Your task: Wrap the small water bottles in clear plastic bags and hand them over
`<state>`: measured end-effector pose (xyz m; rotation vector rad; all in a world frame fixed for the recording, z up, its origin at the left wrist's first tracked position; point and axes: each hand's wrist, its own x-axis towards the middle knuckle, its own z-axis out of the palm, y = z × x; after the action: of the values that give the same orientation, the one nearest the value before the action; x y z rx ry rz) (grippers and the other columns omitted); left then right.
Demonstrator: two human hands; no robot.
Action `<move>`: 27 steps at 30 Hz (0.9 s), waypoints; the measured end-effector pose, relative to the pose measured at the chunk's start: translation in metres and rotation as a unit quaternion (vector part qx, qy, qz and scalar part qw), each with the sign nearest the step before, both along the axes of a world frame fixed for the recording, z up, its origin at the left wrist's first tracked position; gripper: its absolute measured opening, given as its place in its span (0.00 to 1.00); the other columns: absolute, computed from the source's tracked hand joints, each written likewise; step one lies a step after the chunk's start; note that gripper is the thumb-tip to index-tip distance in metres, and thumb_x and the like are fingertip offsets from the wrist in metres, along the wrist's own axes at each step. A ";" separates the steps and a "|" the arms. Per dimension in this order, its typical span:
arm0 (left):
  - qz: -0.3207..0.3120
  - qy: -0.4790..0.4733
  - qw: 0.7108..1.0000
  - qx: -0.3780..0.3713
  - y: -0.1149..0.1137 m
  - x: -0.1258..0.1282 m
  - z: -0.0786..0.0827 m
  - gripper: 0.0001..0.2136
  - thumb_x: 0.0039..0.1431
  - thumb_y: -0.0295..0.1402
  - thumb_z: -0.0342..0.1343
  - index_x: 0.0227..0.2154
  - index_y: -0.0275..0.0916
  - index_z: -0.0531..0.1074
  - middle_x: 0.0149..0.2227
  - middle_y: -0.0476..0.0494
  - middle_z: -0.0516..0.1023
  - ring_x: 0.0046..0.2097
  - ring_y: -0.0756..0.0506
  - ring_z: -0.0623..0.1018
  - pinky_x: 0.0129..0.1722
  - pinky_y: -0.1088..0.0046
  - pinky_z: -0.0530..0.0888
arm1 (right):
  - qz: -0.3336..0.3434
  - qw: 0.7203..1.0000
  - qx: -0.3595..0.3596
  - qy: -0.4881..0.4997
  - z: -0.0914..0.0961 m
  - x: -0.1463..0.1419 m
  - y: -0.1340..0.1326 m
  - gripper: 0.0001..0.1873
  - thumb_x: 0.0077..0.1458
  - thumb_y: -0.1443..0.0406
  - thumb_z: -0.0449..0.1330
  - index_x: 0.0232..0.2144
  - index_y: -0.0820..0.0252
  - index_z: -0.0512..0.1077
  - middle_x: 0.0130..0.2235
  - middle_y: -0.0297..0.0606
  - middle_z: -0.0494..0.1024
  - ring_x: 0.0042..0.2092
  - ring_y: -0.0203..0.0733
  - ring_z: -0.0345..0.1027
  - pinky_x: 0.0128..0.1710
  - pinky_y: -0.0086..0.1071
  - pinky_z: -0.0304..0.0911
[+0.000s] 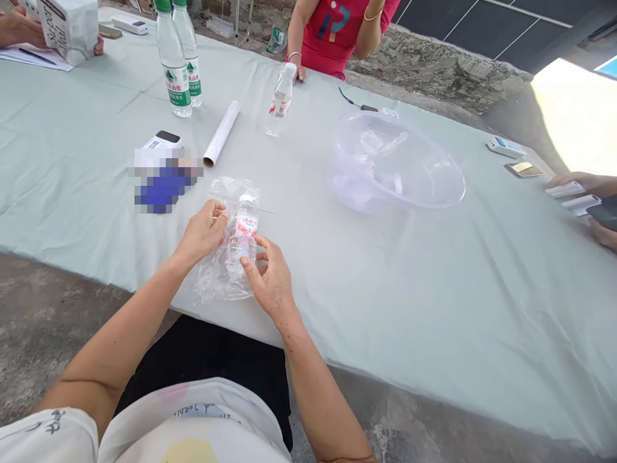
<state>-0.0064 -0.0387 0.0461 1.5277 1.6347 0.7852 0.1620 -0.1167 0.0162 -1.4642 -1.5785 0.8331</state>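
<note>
A small clear water bottle [245,226] with a white cap and a red-and-white label lies on a crumpled sheet of plastic wrap [212,280] near the table's front edge. On the wrap's left side, my left hand [202,231] pinches the film between thumb and fingers, close to the bottle. My right hand [270,276] is closed against the bottle's right side, with the thumb and curled fingers on it. The cardboard-cored roll of plastic wrap [222,134] rests just beyond my left hand.
A clear plastic basin [347,170] with film in it stands to the right. Another bottle [279,103] stands upright ahead, and two green-capped bottles [176,83] at the back left. A phone-like device [166,139] lies left. Other people's hands [605,186] are around the table.
</note>
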 end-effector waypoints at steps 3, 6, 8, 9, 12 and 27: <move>-0.043 0.024 0.998 -0.033 0.006 0.002 0.000 0.15 0.66 0.45 0.43 0.38 0.43 0.70 0.36 0.45 0.78 0.38 0.43 0.78 0.34 0.66 0.72 | 0.009 1.000 -0.008 -0.010 -0.001 -0.003 0.001 0.27 0.60 0.54 0.61 0.59 0.53 0.66 0.60 0.47 0.72 0.45 0.46 0.74 0.40 0.41 0.74; -0.029 0.145 0.989 0.009 0.012 0.003 0.005 0.17 0.66 0.44 0.42 0.34 0.41 0.72 0.39 0.39 0.79 0.43 0.38 0.77 0.40 0.61 0.71 | 0.014 1.000 -0.019 -0.018 -0.004 -0.005 0.000 0.28 0.59 0.56 0.61 0.60 0.52 0.65 0.60 0.45 0.71 0.46 0.46 0.74 0.40 0.40 0.74; 0.031 0.198 0.977 0.074 0.016 0.003 0.009 0.15 0.65 0.40 0.44 0.38 0.40 0.74 0.47 0.35 0.78 0.48 0.36 0.76 0.44 0.59 0.71 | 0.013 1.000 -0.014 -0.017 -0.005 -0.006 -0.001 0.27 0.60 0.57 0.60 0.61 0.50 0.64 0.59 0.45 0.72 0.45 0.46 0.74 0.39 0.40 0.73; 0.064 0.195 0.972 0.112 0.017 0.003 0.010 0.14 0.65 0.38 0.45 0.40 0.40 0.74 0.50 0.35 0.77 0.49 0.37 0.76 0.45 0.59 0.71 | 0.012 1.000 -0.010 -0.016 -0.006 -0.007 -0.002 0.27 0.60 0.58 0.60 0.61 0.50 0.65 0.59 0.45 0.72 0.45 0.46 0.74 0.38 0.39 0.73; 0.066 0.086 0.982 0.156 0.021 0.004 0.011 0.12 0.65 0.36 0.45 0.42 0.41 0.73 0.47 0.41 0.78 0.45 0.43 0.78 0.44 0.66 0.72 | 0.011 1.000 -0.009 -0.022 -0.006 -0.008 -0.002 0.27 0.60 0.58 0.60 0.61 0.51 0.64 0.58 0.46 0.73 0.45 0.46 0.74 0.37 0.39 0.73; 0.046 0.151 0.979 0.127 0.021 -0.018 0.014 0.18 0.67 0.44 0.43 0.44 0.40 0.75 0.46 0.36 0.76 0.49 0.38 0.75 0.45 0.62 0.71 | 0.004 0.994 0.039 -0.105 0.004 -0.037 -0.003 0.26 0.60 0.58 0.59 0.60 0.52 0.66 0.57 0.50 0.69 0.47 0.48 0.73 0.39 0.43 0.75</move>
<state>-0.0246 -0.0174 0.0602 1.8342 1.8941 0.8708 0.1252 -0.1200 0.0204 -1.5293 -1.7527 0.6314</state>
